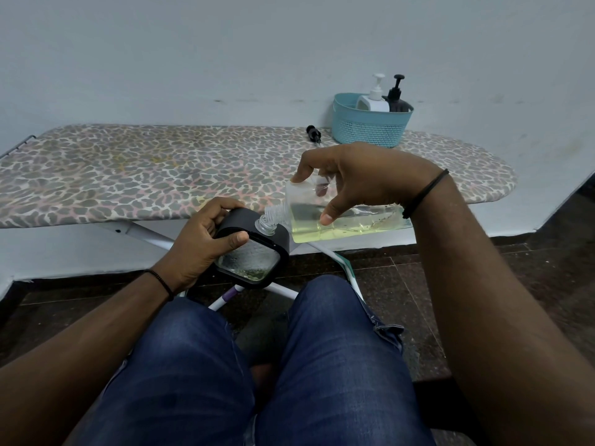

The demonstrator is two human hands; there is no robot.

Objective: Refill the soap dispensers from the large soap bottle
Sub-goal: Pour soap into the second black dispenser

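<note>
the right hand [360,175], clamped on the large clear bottle of yellow soap [341,217], tips it sideways, neck leftward meeting the mouth of the black-framed clear dispenser [254,252] gripped by the left hand [199,243].

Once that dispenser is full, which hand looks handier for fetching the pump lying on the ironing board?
Probably the right hand. The pump lies on the ironing board just beyond it, beside the basket. It would first have to put down the soap bottle. The left hand holds the dispenser, nearer the person.
</note>
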